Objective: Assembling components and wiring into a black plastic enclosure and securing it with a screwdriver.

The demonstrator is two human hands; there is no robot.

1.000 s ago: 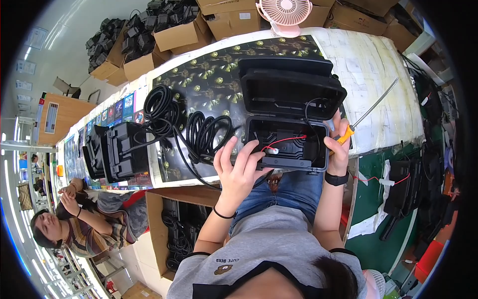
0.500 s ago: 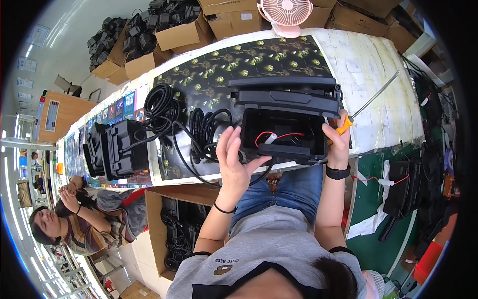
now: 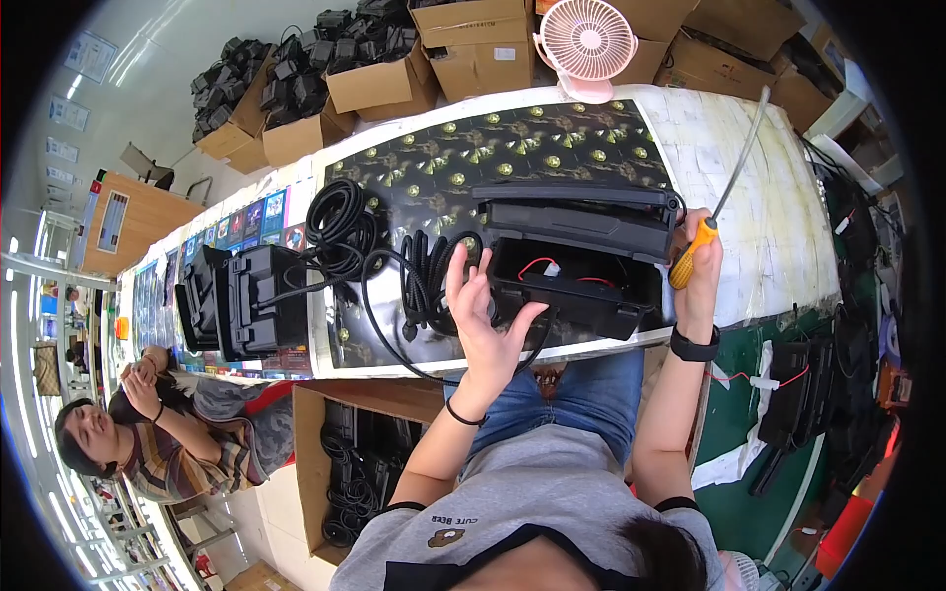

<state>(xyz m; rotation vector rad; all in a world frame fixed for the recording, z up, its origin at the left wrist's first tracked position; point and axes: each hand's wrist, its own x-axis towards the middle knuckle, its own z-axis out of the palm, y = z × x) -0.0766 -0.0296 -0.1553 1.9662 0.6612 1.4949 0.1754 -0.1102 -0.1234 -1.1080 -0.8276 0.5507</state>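
A black plastic case [image 3: 616, 320] with its lid [image 3: 581, 225] swung up stands on the table in front of me. Inside it a thin red wire [image 3: 537, 264] runs to a small white connector [image 3: 553, 269]. My left hand [image 3: 479, 313] is spread, fingers raised, beside the case's left end; I see nothing in it. At the right end, my right hand [image 3: 704, 258] grips a screwdriver [image 3: 708, 232] by its yellow handle, the long shaft pointing up and away. Coiled black cable [image 3: 426, 281] lies left of the case.
More black cases [image 3: 261, 295] and another cable coil [image 3: 340, 222] lie farther left. A pink fan [image 3: 588, 39] stands at the table's far edge, with cardboard boxes [image 3: 473, 64] behind. A person [image 3: 148, 424] sits at the left. A green surface [image 3: 734, 433] holds parts at right.
My right hand has raised the screwdriver, whose shaft now points more steeply away. My left hand has come off the case's edge and opened. The case has tipped slightly toward me.
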